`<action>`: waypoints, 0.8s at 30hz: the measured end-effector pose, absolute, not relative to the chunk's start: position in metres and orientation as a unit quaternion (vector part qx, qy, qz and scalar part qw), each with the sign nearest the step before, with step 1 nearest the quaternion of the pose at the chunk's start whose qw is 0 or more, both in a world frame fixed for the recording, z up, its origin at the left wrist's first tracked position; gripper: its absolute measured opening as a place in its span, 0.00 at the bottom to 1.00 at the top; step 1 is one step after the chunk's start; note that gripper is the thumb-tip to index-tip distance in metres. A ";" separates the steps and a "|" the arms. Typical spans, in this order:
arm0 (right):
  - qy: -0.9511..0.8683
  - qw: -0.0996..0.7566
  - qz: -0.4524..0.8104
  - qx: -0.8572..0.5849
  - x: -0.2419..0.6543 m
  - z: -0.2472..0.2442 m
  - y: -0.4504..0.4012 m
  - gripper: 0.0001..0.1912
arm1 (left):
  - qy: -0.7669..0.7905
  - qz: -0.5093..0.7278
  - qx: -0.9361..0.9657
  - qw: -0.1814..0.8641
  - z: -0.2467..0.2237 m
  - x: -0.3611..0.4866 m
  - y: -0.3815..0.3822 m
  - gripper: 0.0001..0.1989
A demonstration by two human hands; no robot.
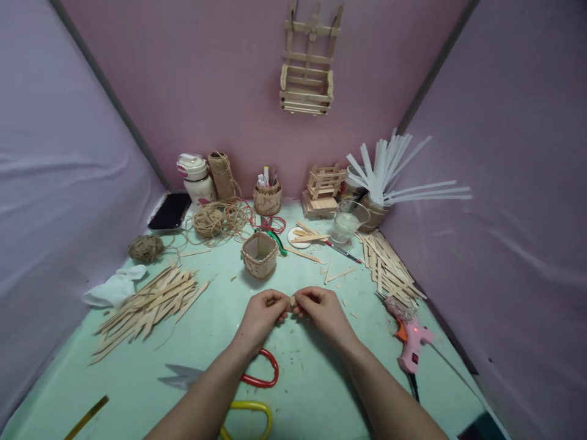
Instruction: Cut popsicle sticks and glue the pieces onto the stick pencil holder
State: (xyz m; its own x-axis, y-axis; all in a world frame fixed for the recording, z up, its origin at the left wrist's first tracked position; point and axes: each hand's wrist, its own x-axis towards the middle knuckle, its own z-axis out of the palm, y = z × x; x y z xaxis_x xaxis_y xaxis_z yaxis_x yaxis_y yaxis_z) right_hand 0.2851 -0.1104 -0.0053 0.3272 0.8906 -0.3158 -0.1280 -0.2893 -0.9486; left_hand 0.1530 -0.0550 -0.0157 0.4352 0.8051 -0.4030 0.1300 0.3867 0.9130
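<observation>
Left hand (263,310) and right hand (320,307) pinch wooden piece (292,301)

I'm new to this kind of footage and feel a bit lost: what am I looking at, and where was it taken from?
No machine here: a person's bare left hand and right hand, seen by a camera worn on the head. Together they pinch a small pale piece, too tiny to identify, above a green surface. Just beyond stands a little wooden box. Scissors lie nearer the viewer, flat sticks left and right, and a pink glue gun on the right.
</observation>
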 end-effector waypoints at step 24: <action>-0.333 0.517 0.449 -0.648 0.284 -0.011 -0.111 0.08 | 0.471 0.233 0.489 0.696 -0.013 0.153 -0.054 0.12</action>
State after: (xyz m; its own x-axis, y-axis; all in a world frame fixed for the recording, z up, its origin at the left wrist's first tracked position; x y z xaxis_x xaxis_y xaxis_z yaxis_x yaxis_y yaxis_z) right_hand 0.2845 -0.1108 -0.0106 0.3742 0.8961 -0.2387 -0.0327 -0.2445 -0.9691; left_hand 0.1529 -0.0537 -0.0131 0.4470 0.7851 -0.4287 0.1367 0.4137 0.9001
